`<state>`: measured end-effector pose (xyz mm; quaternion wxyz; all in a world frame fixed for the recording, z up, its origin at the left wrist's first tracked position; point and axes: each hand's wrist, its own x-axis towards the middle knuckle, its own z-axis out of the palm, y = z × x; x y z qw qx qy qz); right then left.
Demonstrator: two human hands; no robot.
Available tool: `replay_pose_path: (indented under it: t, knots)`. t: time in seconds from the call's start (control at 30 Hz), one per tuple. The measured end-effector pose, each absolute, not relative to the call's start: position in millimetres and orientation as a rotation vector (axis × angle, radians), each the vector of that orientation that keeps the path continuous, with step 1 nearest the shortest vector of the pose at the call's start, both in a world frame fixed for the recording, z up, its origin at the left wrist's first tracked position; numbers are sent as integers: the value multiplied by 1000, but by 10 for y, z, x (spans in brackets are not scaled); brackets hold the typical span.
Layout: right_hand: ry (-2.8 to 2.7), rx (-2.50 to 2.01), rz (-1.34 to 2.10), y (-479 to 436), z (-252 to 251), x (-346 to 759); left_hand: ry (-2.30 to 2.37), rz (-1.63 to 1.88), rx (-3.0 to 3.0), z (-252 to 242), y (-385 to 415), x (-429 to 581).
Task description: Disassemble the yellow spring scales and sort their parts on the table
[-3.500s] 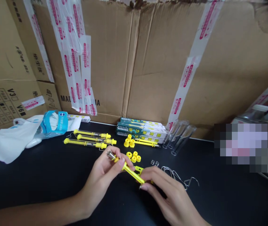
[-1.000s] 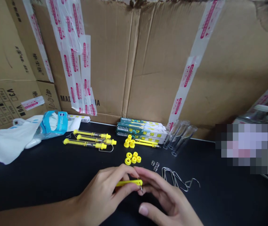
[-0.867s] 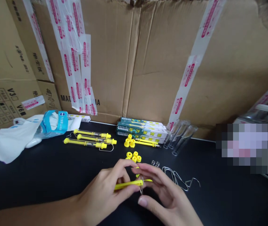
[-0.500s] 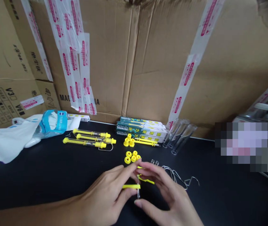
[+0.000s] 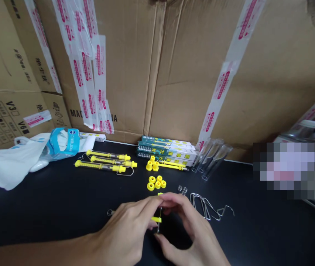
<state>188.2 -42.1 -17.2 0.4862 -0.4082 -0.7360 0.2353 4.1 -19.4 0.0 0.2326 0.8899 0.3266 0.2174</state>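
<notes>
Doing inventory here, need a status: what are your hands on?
Left hand and right hand on yellow spring scale. Wire hooks beside right hand.

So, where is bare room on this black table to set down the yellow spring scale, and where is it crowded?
Bare black tabletop lies left of the left hand, below the white plastic bag. Another patch lies right of the wire hooks. Crowded farther back, among the spring scales, yellow caps and glass tubes.
</notes>
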Motion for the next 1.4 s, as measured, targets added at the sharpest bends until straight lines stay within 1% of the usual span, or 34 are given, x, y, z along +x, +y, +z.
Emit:
replay_pose_path:
  t: [0.2,0.43,0.63,0.87,1.0,1.13,1.23,1.4]
  knots:
    - [-1746,-1082,526,-451,-226,1786,1004,688,2403,-43,-190,58]
    - [-1693,-1128,606,-451,-267,1739,1179,657,2328,-74,-195,81]
    - [-1661,-1126,682,-428,-242,1725,1250,681,2254,-89,-191,115]
    - [-1652,-1142,665,-411,-202,1712,1252,711,2328,-36,-161,159]
    - [-1720,-1072,616,-408,-180,1749,1246,793,2335,-65,-164,140]
    - [-1759,-955,562,-409,-210,1771,1124,893,2351,-106,-160,89]
    - [-1754,-931,530,-409,-262,1763,1082,853,2415,-89,-159,66]
    - [-1887,-1112,335,-414,-265,1810,1179,733,2454,-34,-163,78]
